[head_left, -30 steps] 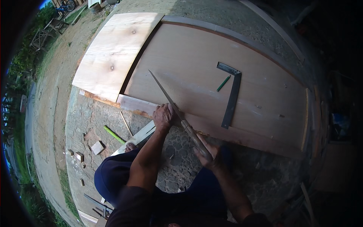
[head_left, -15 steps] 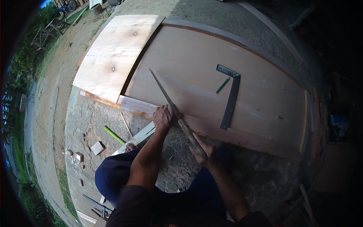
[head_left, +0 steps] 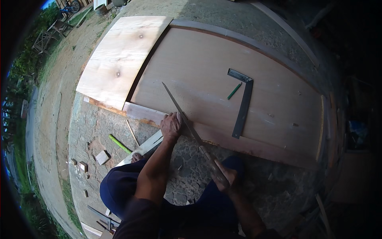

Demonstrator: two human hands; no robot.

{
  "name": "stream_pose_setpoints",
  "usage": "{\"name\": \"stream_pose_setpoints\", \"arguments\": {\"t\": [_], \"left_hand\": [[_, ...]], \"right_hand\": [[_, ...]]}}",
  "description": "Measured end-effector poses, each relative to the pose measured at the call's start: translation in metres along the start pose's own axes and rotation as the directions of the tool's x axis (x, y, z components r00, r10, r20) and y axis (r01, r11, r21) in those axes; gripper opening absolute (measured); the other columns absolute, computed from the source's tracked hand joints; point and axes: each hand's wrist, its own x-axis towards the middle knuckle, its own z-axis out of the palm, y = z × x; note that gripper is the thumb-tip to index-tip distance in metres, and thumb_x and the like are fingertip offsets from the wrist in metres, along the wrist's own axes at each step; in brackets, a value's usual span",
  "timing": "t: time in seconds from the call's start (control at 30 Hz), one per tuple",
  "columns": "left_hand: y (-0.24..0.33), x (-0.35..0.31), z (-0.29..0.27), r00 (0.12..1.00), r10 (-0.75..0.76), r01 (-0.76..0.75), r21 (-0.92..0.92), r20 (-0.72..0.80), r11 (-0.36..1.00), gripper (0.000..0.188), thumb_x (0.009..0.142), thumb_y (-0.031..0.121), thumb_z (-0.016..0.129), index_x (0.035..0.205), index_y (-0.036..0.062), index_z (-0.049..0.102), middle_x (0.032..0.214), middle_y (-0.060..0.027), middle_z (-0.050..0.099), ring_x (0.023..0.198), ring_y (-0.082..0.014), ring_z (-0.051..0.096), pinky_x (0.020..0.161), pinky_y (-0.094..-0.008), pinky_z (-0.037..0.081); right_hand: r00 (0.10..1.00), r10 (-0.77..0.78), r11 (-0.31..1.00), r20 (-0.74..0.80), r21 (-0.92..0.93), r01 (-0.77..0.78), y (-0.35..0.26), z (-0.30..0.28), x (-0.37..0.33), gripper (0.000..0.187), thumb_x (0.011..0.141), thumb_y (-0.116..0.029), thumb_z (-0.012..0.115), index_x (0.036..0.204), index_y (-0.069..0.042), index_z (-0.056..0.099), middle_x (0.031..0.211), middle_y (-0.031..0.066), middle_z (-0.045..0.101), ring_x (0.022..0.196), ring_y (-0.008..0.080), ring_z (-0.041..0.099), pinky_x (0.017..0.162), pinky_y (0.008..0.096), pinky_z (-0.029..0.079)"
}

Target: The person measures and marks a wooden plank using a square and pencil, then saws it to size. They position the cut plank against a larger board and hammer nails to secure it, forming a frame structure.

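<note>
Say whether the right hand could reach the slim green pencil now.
Probably not while occupied: the right hand holds the long grey metal handsaw. Otherwise the way looks free: the pencil lies uncovered on the flat brown wooden panel.

No text, label, brand, number or sign can be read anywhere. The long, tapered grey metal saw blade (head_left: 180,109) shows no legible lettering — it is seen at a narrow slant. On the dark grey metal L-shaped square (head_left: 243,109), any scale or figures are too small to make out; the same goes for the slim green pencil (head_left: 234,91) beside it. The large pale plywood sheet (head_left: 119,59) bears dark round knots — no readable characters. The dim blue-and-white object (head_left: 358,129) is too blurred to tell.
</note>
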Motion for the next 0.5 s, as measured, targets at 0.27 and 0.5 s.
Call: {"name": "stream_pose_setpoints", "arguments": {"t": [0.27, 0.5], "left_hand": [[0.006, -0.002, 0.007, 1.000, 0.012, -0.012, 0.045, 0.001, 0.999, 0.038, 0.103, 0.037, 0.043, 0.100, 0.0095, 0.069, 0.100, -0.0120, 0.070, 0.102, -0.0343, 0.063, 0.089, -0.0486, 0.049], [0.002, -0.003, -0.003, 0.999, -0.026, 0.025, 0.017, 0.022, 1.000, 0.039, 0.103, 0.037, 0.043, 0.100, 0.0098, 0.070, 0.102, -0.0115, 0.070, 0.103, -0.0335, 0.064, 0.089, -0.0483, 0.049]], "right_hand": [[1.000, 0.022, 0.999, -0.005, 0.028, -0.022, 0.021, 0.031, 0.048, 0.063, 0.081, -0.009, 0.077, 0.139, 0.002, 0.057, 0.096, 0.0230, 0.072, 0.075, 0.0378, 0.073, 0.067, 0.0403, 0.057], [0.997, -0.075, 0.997, -0.028, 0.015, 0.075, 0.004, -0.004, -0.021, 0.063, 0.082, -0.008, 0.077, 0.140, 0.000, 0.056, 0.103, 0.0229, 0.070, 0.078, 0.0371, 0.073, 0.068, 0.0388, 0.058]]}}
